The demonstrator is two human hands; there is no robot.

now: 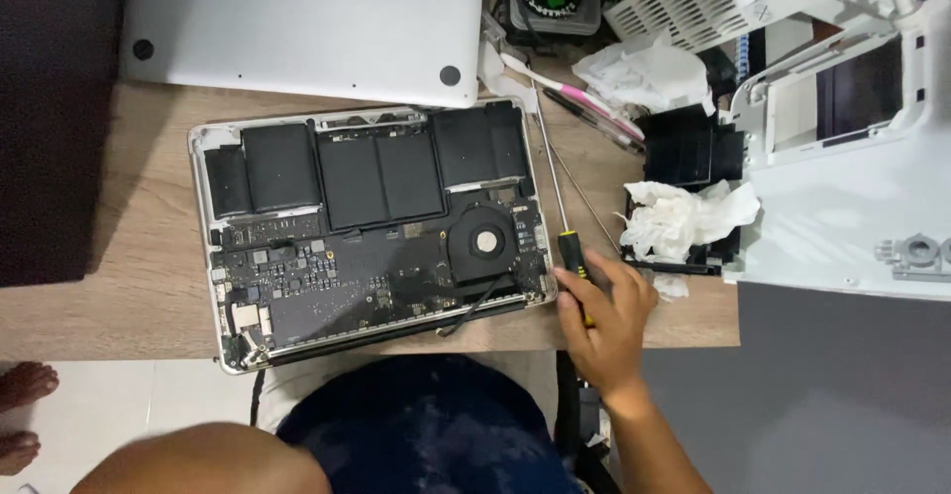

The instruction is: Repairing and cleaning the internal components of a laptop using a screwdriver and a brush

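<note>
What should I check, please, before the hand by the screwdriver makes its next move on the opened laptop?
1. Right hand on the screwdriver handle: ok, fingers rest on the black and yellow grip.
2. Screwdriver firmly gripped: cannot tell, it lies on the table.
3. Opened laptop flat and fully on the table: ok.
4. Bottom cover set aside, clear of the laptop: ok.
5. Fan free of loose items: ok, but a black cable hangs off the near edge.
6. Left hand placed safely: cannot tell, out of view.

Wooden table (129, 256) with opened laptop (371, 231), silver cover (307, 23), screwdriver (560, 197), tissues (684, 219).
</note>
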